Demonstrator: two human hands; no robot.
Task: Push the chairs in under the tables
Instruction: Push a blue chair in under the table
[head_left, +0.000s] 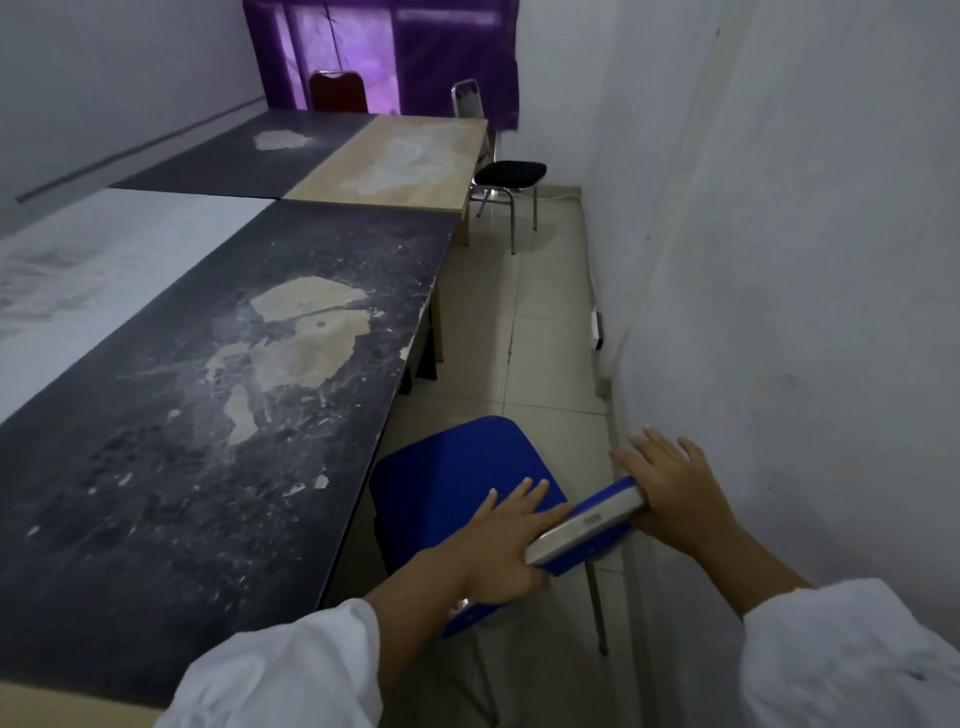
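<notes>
A blue chair (462, 467) with a metal frame stands beside the worn dark table (208, 395), its seat partly under the table's right edge. My left hand (511, 540) grips the near end of the chair's backrest (592, 525). My right hand (680, 483) lies over the backrest's far end, fingers spread and thumb beneath. Farther back, a black-seated chair (511, 174) stands pulled out from the light wooden table (400, 161). A red chair (337, 91) stands behind the far tables.
Several tables are joined into one block filling the left side. A white wall (779, 260) closes the right, leaving a narrow tiled aisle (530, 322). A power strip (597, 327) lies at the wall's base. A purple curtain (395, 47) hangs at the back.
</notes>
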